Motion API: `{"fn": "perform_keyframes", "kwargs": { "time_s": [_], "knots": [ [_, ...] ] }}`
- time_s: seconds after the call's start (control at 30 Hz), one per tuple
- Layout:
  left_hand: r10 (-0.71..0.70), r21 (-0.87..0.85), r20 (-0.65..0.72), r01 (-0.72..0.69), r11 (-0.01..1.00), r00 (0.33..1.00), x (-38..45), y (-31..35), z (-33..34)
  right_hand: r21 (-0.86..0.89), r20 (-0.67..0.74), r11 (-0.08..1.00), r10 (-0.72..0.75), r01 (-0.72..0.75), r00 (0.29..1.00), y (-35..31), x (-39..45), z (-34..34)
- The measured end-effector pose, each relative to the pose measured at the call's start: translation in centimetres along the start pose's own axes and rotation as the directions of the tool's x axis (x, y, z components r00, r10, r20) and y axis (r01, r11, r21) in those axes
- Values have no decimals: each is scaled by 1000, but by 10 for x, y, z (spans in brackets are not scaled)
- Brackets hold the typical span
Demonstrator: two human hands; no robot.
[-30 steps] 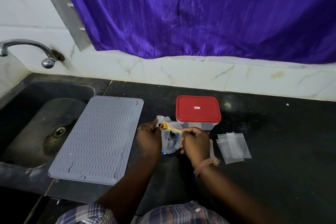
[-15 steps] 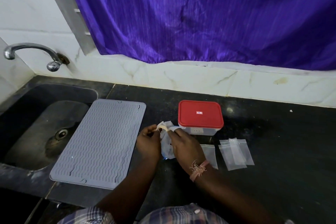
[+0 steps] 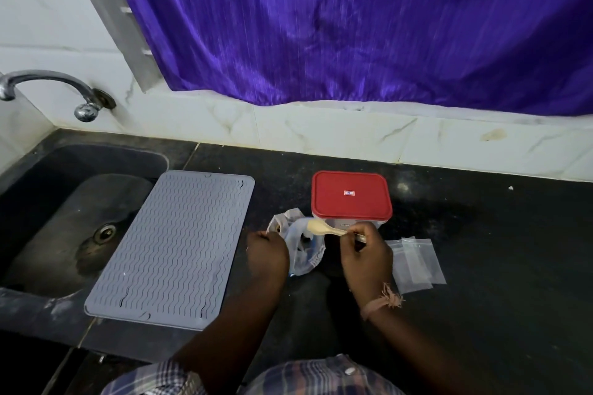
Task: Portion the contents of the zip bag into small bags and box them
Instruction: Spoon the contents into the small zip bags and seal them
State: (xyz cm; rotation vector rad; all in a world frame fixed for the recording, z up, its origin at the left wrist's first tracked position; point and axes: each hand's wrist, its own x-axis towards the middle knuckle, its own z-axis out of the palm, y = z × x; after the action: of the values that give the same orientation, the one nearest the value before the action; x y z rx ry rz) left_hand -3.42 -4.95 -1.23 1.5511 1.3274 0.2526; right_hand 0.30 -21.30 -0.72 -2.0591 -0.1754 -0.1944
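Both forearms reach forward over the dark counter (image 3: 481,266): the left hand (image 3: 268,253) pinches the edge of the crumpled zip bag (image 3: 301,247), which stands open between the hands, while the right hand (image 3: 365,253), a thread band at its wrist, has its fingers curled round the handle of a pale spoon (image 3: 322,228) whose bowl lies over the bag's mouth. Just right of that hand, small clear bags (image 3: 417,263) lie flat. Beyond stands the red-lidded box (image 3: 351,196), lid on, and left of the bag lies a grey ribbed mat (image 3: 173,247) beside the sink (image 3: 48,189).

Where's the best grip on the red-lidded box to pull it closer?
Grip the red-lidded box across its two short sides just under the lid rim, coming from above. The lid is shut and flat, and the far and right sides are free; the right hand with the spoon crowds its near wall.
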Motion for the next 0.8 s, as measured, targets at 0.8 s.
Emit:
{"fn": "perform_keyframes", "kwargs": {
  "time_s": [0.8],
  "knots": [
    [133, -78, -145, -146, 986, 980, 13, 12, 8, -228, 415, 896, -265, 381, 870, 0, 10, 53]
  ]
}}
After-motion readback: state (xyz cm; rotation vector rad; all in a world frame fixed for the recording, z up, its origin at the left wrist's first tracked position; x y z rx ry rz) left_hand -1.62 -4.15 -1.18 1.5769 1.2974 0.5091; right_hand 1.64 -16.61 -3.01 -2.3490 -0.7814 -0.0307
